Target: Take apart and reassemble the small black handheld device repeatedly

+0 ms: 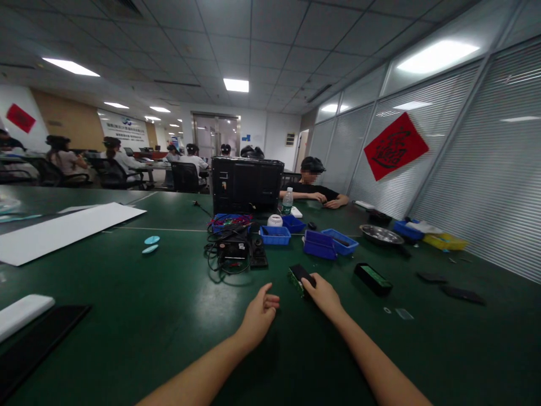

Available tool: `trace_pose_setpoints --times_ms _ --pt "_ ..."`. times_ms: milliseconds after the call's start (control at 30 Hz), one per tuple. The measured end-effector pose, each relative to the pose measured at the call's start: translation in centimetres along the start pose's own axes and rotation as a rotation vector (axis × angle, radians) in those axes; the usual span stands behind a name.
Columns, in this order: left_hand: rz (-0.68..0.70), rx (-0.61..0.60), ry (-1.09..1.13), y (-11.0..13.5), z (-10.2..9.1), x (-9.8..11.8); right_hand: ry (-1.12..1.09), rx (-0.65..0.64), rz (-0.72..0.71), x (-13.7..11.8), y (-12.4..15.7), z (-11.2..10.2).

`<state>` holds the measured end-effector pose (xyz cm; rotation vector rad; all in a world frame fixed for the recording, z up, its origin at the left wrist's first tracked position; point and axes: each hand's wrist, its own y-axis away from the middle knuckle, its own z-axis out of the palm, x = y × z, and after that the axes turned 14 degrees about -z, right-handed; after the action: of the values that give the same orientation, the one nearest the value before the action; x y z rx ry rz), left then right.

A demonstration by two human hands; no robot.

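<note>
My right hand (324, 294) grips a black device with a green circuit board (297, 280) showing along its left side. My left hand (258, 316) hovers over the green table, a little left of the device, with its fingers loosely curled and apart and nothing in them. To the right of my right hand lies a black case (373, 278) with a green board inside. A small white ring (387, 310) and a clear plastic piece (404, 313) rest nearer to me.
Ahead stand a black box with tangled cables (231, 248), several blue trays (275, 235), a water bottle (287, 202) and a large black metal casing (247, 186). A metal pan (381, 235) lies at right. Across the table sits a person (315, 189). White sheets (63, 230) lie at left.
</note>
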<state>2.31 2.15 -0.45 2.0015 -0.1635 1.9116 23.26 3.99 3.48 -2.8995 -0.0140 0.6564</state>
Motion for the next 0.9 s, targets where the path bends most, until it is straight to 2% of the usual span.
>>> trace_pose_setpoints --times_ms 233,367,467,600,667,833,900 --pt "0.012 -0.004 0.009 -0.2 -0.1 -0.4 0.006 0.051 -0.104 -1.7 0.8 0.8" --pt "0.013 -0.01 0.009 -0.2 -0.1 -0.4 -0.045 0.088 -0.086 -1.1 0.5 0.6" --pt "0.012 -0.006 0.006 0.0 -0.2 -0.2 -0.017 0.171 -0.06 -0.1 0.1 0.2" --pt "0.009 -0.005 -0.006 0.2 -0.1 0.0 0.025 0.211 -0.002 0.5 0.0 -0.5" --pt "0.011 -0.006 -0.004 0.1 -0.1 0.0 0.068 0.235 -0.049 0.0 0.3 -0.7" --pt "0.018 0.015 -0.024 -0.1 0.0 -0.3 0.211 0.227 -0.282 -2.0 1.5 -0.6" --pt "0.021 0.02 -0.03 -0.1 0.0 -0.3 0.23 0.27 -0.313 -2.4 1.8 -0.8"
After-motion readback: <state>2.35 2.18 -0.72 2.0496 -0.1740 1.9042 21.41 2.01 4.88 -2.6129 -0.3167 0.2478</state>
